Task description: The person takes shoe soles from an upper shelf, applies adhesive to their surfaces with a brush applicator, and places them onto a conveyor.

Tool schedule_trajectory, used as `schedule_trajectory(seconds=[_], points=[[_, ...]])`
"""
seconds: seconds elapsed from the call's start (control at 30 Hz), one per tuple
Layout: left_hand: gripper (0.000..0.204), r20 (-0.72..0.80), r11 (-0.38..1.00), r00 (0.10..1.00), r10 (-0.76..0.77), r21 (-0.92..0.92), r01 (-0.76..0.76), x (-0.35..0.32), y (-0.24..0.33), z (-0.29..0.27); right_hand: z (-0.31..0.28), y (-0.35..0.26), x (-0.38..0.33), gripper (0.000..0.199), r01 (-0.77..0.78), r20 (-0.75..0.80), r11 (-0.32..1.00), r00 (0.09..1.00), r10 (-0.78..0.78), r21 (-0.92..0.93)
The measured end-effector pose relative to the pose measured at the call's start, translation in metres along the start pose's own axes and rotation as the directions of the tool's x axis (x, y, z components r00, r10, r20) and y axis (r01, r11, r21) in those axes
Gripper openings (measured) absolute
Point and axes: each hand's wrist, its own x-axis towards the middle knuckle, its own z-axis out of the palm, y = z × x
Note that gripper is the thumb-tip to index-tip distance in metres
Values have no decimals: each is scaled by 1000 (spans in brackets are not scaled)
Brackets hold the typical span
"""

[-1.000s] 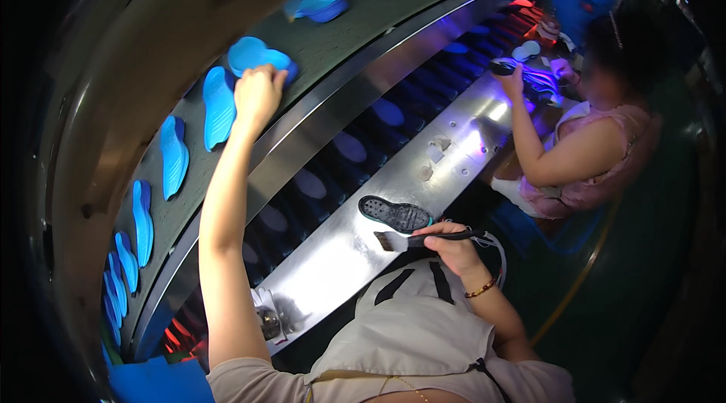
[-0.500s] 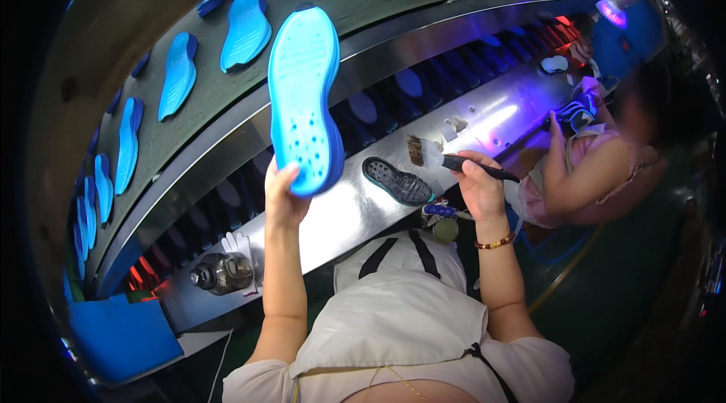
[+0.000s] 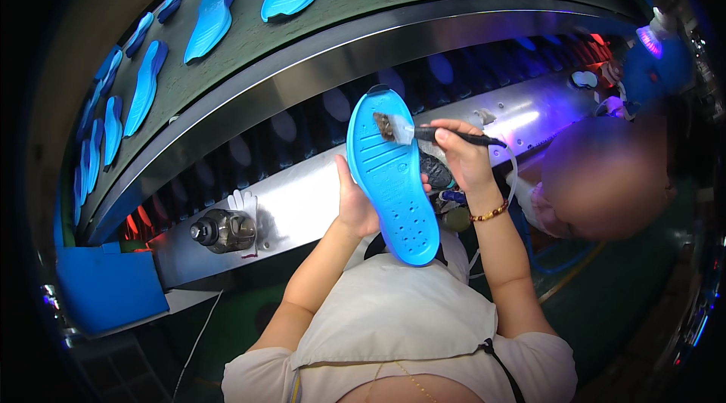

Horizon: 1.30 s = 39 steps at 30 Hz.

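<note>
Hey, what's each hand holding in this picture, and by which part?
The left hand holds a blue shoe sole around its middle; the right hand grips a brush by its black handle.

The left hand was spread, its thumb upward, while the right hand, slightly higher, had its fingers curled inward.

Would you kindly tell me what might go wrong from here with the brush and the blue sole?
The left hand alone holds the blue sole above the bench, so a firm stroke of the brush might tilt it or make it slip. Its lower end appears close to the apron, so a slip could rub the cloth. The black sole, partly hidden behind the blue one, might get knocked.
</note>
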Motion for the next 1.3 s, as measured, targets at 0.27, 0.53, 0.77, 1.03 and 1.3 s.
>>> schedule_trajectory(seconds=[0.27,0.53,0.77,1.03,1.3], points=[[80,-456,978,865,208,103,-181,15,-10,6,57,7,7,15,225,111,722,973,-202,-654],[89,-415,935,845,339,245,-255,-10,36,-21,36,-6,-47,17,403,529,539,843,96,-740],[91,-152,993,984,93,87,-80,-6,15,18,54,-39,-7,17,266,228,787,960,-163,-557],[86,-468,938,817,336,241,-248,1,19,38,56,-52,-18,18,114,323,907,946,25,-406],[102,-215,928,910,354,201,-314,5,36,34,41,-51,-23,19,296,609,886,793,-19,-358]])
